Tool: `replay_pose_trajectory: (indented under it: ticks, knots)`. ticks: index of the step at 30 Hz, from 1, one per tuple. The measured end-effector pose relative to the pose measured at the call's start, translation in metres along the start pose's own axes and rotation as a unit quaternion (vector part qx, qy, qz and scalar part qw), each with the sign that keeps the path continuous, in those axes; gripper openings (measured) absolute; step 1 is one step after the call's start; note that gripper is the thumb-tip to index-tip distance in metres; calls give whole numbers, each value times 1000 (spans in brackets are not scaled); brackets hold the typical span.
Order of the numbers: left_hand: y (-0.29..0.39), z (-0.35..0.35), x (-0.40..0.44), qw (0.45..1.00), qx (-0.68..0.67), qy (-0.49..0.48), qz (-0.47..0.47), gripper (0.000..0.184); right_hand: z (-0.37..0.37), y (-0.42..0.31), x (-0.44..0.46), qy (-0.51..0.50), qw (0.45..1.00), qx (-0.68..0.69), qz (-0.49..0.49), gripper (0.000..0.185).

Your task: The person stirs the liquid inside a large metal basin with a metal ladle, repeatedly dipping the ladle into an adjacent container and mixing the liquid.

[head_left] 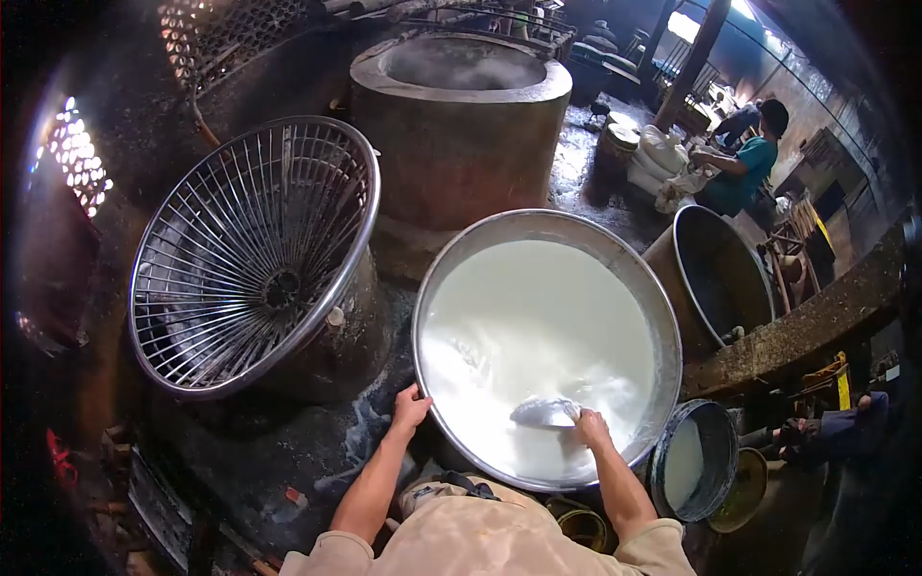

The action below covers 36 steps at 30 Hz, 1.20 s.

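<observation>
A wide metal vat [667,317] stands directly in front of me, holding milky white liquid [538,307]. On its near left rim rests my left hand [411,407], fingers closed over the edge. My right hand [592,428] reaches over the near side of the vat and grips a pale, rounded scoop [545,413] by its right end. The scoop lies at the liquid's surface, and its lower part is hard to make out against the white. Ripples and bright glare show around it.
Left of the vat, a large metal slatted basket [279,288] leans tilted on a drum. Behind stands a steaming round stove [461,144]. To the right are an empty-looking tub [725,274] and a bucket [687,461] of whitish liquid. A co-worker [754,163] sits near sacks [663,149].
</observation>
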<state>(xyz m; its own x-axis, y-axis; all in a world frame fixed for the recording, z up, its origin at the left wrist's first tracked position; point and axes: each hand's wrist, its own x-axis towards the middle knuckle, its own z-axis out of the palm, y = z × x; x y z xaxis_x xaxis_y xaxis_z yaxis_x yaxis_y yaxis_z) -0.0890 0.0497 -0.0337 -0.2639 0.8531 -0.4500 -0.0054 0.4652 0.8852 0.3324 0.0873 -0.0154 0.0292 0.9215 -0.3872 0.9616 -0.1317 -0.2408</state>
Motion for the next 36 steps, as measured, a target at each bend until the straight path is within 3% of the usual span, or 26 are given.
replay_pose_trajectory:
  ticks: [3,5,8,11,12,15,17,18,20,22,24,25,27,30,36]
  knots:
    - [3,5,-6,1000,-6,23,17,27,-4,41,-22,8,999,25,29,24]
    - [3,10,-8,998,-20,65,11,24,-34,56,-50,22,1000,-10,-17,29]
    - [-11,11,0,996,4,88,23,20,-87,70,-81,6,999,31,-11,35]
    - [19,16,-19,993,72,96,-5,31,-129,92,-91,20,1000,-2,-24,41]
    - [17,21,-20,993,-2,119,20,24,-151,91,-95,22,999,-1,-24,41]
    - [20,25,-21,992,-17,128,12,26,-215,81,-99,-7,999,48,4,44]
    - [18,24,-20,990,18,138,1,27,-245,73,-96,-25,985,151,75,43]
    - [13,21,-14,990,26,139,-6,29,-239,84,-85,-25,985,152,75,43]
    - [9,20,-12,990,15,142,-9,33,-207,118,-36,215,967,119,-59,40]
    - [17,22,-17,987,43,156,-3,33,-167,133,15,266,959,99,21,37]
    - [9,20,-13,985,56,162,6,31,-136,140,51,290,955,54,25,29]
    - [11,19,-14,985,55,163,7,31,-121,142,61,291,955,53,24,29]
    - [22,18,-17,990,80,110,-43,43,-100,137,72,167,960,208,90,29]
    - [39,25,-31,987,62,141,-40,46,-99,88,43,79,963,230,114,26]
    - [7,12,-7,991,80,97,-40,44,-18,66,30,60,964,251,62,26]
